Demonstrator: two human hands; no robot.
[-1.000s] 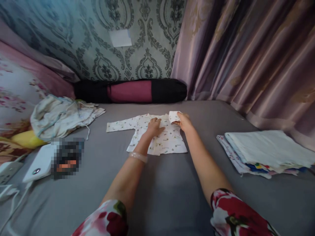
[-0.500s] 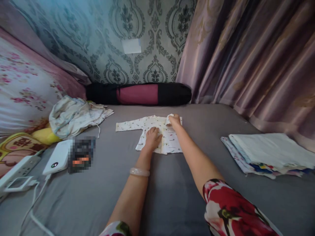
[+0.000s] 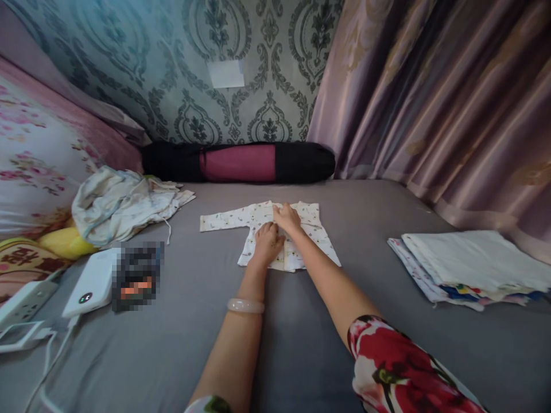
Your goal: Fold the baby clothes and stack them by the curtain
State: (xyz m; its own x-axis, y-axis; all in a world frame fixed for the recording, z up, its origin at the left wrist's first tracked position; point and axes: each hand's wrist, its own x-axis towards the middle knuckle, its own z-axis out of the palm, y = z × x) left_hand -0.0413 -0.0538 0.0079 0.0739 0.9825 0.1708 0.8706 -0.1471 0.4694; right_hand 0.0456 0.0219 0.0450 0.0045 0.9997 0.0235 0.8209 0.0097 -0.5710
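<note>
A small white printed baby shirt (image 3: 316, 238) lies flat on the grey bed sheet (image 3: 172, 344), its left sleeve (image 3: 219, 219) stretched out to the left. My left hand (image 3: 267, 244), with a pale bangle on its wrist, rests palm down on the shirt's lower middle, fingers laid on the cloth. Just beyond it, my right hand (image 3: 286, 217) sits at the shirt's chest near the collar, fingers bent down and pinched onto the fabric. The right sleeve is folded in over the body and mostly hidden under my hands.
A stack of folded cloths (image 3: 469, 264) lies at the right. A loose heap of clothes (image 3: 120, 201) lies at the left, above a white power bank (image 3: 88, 282), a blurred item (image 3: 136, 276) and a power strip (image 3: 21, 301). A black and maroon bolster (image 3: 239, 162) lines the wall; curtains (image 3: 430, 103) hang at right.
My right hand carried the right sleeve from the shirt's right edge leftward onto the chest. My left hand slid down from the collar to the lower middle.
</note>
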